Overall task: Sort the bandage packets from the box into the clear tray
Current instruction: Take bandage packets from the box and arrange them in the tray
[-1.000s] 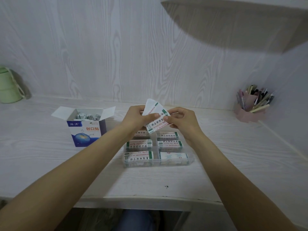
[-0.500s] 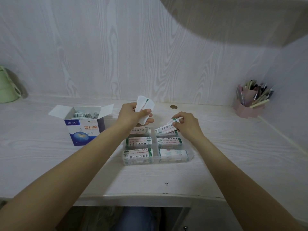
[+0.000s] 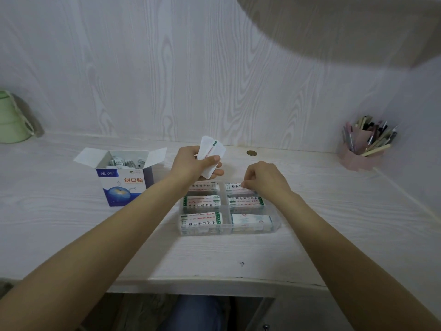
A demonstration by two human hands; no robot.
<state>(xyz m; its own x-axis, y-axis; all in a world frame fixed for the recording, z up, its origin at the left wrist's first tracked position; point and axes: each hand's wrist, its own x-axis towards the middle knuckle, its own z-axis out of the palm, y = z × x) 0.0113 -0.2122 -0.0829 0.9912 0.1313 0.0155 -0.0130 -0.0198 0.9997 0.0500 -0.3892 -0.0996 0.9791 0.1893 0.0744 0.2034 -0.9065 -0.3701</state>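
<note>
A clear tray (image 3: 275, 229) with several compartments sits mid-desk, each compartment holding white bandage packets with green ends. My left hand (image 3: 191, 164) grips a small fan of bandage packets (image 3: 210, 152) above the tray's back left corner. My right hand (image 3: 263, 177) is down at the back right compartment, fingers curled and pinching a packet (image 3: 235, 187) that lies on the stack there. The blue and white bandage box (image 3: 124, 185) stands open to the left of the tray, with more packets inside.
A pink pen holder (image 3: 362, 152) full of pens stands at the back right by the side wall. A green container (image 3: 12, 120) is at the far left. A small round coin (image 3: 251, 153) lies behind the tray. The desk's front edge is near me.
My right hand took one packet from the fan in my left hand and lowered it into the tray's back right compartment. My left hand stayed up with the remaining packets.
</note>
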